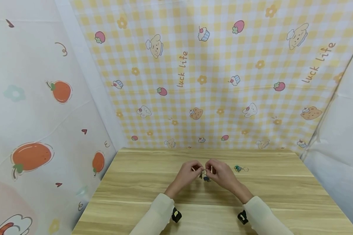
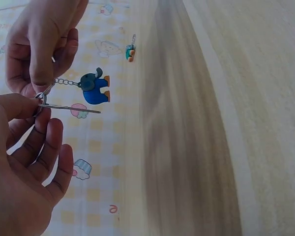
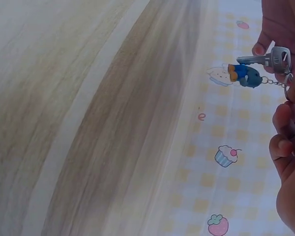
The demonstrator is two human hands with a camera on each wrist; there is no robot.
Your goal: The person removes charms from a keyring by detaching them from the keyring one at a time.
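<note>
Above the table, both hands meet at a metal key ring [image 1: 204, 171]. My left hand [image 1: 188, 173] pinches the ring beside a silver key [image 3: 271, 59], which hangs from it. The thumb and index finger of my right hand [image 1: 222, 173] pinch the other side of the ring. From a short chain dangles a blue elephant charm [image 2: 95, 89] with orange feet. In the right wrist view the charm and key hang close together. Fingertips hide part of the ring, so I cannot tell how far the key is threaded on it.
A second keychain, with a green charm [image 1: 238, 168] and a ring, lies on the wooden table [image 1: 135, 182], to the right of my right hand. A yellow checked cloth [image 1: 176, 104] hangs behind the table, and a white printed cloth [image 1: 32, 124] at the left.
</note>
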